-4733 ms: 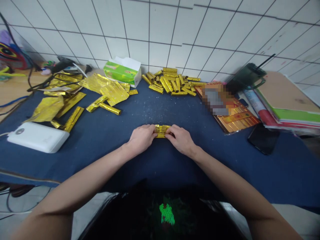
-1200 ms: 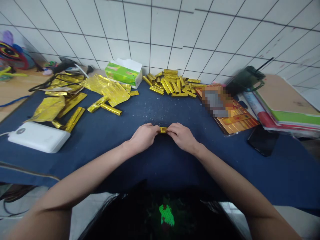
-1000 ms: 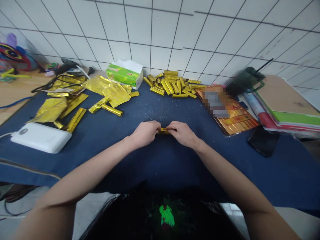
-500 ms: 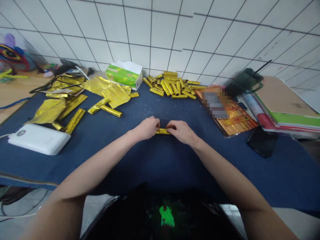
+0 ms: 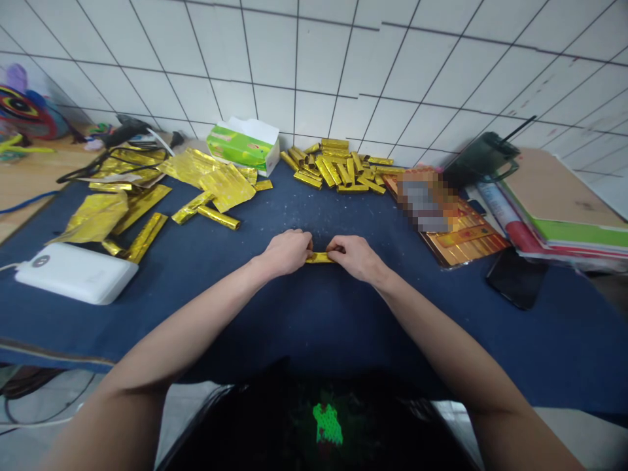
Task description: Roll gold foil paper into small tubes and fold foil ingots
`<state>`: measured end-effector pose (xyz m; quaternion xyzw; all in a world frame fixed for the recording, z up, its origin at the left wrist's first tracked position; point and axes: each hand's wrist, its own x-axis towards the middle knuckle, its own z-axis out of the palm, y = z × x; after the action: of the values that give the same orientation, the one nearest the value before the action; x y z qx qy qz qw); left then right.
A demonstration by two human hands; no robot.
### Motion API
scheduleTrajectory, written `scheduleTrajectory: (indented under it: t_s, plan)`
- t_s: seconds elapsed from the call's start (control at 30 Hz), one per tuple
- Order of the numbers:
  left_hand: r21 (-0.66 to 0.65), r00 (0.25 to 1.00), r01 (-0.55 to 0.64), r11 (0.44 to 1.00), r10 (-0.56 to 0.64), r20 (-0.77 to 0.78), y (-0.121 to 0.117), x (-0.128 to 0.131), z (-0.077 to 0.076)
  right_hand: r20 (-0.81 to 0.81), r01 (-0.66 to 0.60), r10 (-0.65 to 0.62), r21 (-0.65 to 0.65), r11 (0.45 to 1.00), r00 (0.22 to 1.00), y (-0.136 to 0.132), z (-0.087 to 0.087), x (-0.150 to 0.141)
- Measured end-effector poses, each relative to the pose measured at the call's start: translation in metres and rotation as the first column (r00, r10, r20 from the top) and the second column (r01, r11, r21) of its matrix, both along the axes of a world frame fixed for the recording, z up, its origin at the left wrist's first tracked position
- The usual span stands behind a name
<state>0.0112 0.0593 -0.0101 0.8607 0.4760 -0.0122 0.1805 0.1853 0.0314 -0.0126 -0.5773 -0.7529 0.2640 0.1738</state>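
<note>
A short folded strip of gold foil paper point(image 5: 319, 258) lies crosswise at the middle of the dark blue tabletop. My left hand point(image 5: 290, 251) pinches its left end, and my right hand point(image 5: 356, 257) pinches the right end. Fingers of both hands are closed and cover the ends, so only the middle part of the strip shows. Beyond my hands, against the wall, is a pile of similar folded gold foil paper pieces point(image 5: 338, 167). Loose gold foil paper sheets point(image 5: 228, 186) and a few folded strips point(image 5: 219, 217) lie to the left.
A white power bank point(image 5: 76, 273) lies at the left and a green tissue box point(image 5: 243, 145) at the back. On the right are an orange-gold packet point(image 5: 464, 235), a black phone point(image 5: 516, 275), a dark cup point(image 5: 483, 160) and stacked books point(image 5: 564, 183). A tiled wall bounds the far side.
The gold foil paper, opened wider with a visible split 4.7 s ago, is now a narrow closed strip. My left hand moved slightly away from me; both hands have kept hold of it.
</note>
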Motion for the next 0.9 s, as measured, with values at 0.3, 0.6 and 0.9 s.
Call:
scheduleTrajectory:
  t_s: [0.3, 0.6, 0.9]
  plan:
    - [0.076, 0.997, 0.024, 0.997, -0.030, 0.077, -0.006, -0.003, -0.005, -0.052, -0.016, 0.020, 0.075, 0.997, 0.998, -0.008, -0.007, 0.002]
    - [0.170, 0.932, 0.000, 0.985, -0.062, 0.356, -0.009, -0.009, 0.004, -0.254, 0.101, 0.000, 0.383, 0.918, 0.967, -0.017, -0.010, 0.009]
    - [0.161, 0.857, 0.034, 0.986, -0.112, 0.503, -0.012, -0.015, 0.012, -0.305, -0.003, 0.110, 0.329, 0.944, 0.946, -0.021, -0.008, 0.009]
